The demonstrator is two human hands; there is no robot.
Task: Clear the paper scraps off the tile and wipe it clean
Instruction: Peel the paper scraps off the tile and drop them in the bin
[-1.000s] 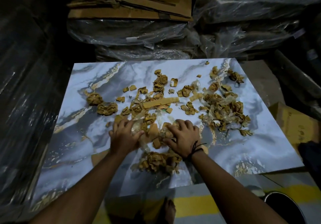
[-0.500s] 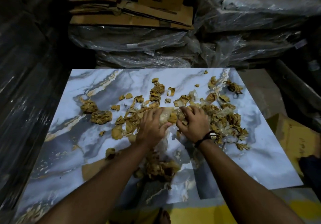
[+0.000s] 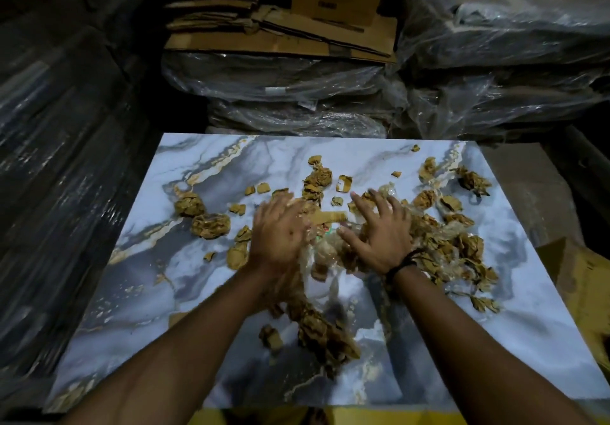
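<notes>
A glossy white-and-grey marble tile [image 3: 138, 299] with gold veins lies flat before me. Brown paper scraps [image 3: 462, 246] and bits of clear plastic film are scattered across its middle and right side. Two crumpled paper balls [image 3: 211, 225] sit apart at the left. A small heap of scraps [image 3: 317, 329] lies near the front, between my forearms. My left hand [image 3: 280, 236] rests palm down with fingers spread on the scraps at the centre, blurred. My right hand [image 3: 379, 236], a black cord on its wrist, lies flat and spread on the pile beside it.
Plastic-wrapped dark stacks [image 3: 495, 71] and flattened cardboard boxes [image 3: 280, 32] crowd the far side. More wrapped stacks [image 3: 56, 160] stand along the left. A yellowish cardboard box [image 3: 577, 279] sits off the tile's right edge. A yellow stripe [image 3: 363, 416] marks the floor below the tile's front edge.
Both hands have slid away from me, from the near-centre of the tile up into the scattered scraps, opening from curled to flat. A heap of scraps stays behind near the front.
</notes>
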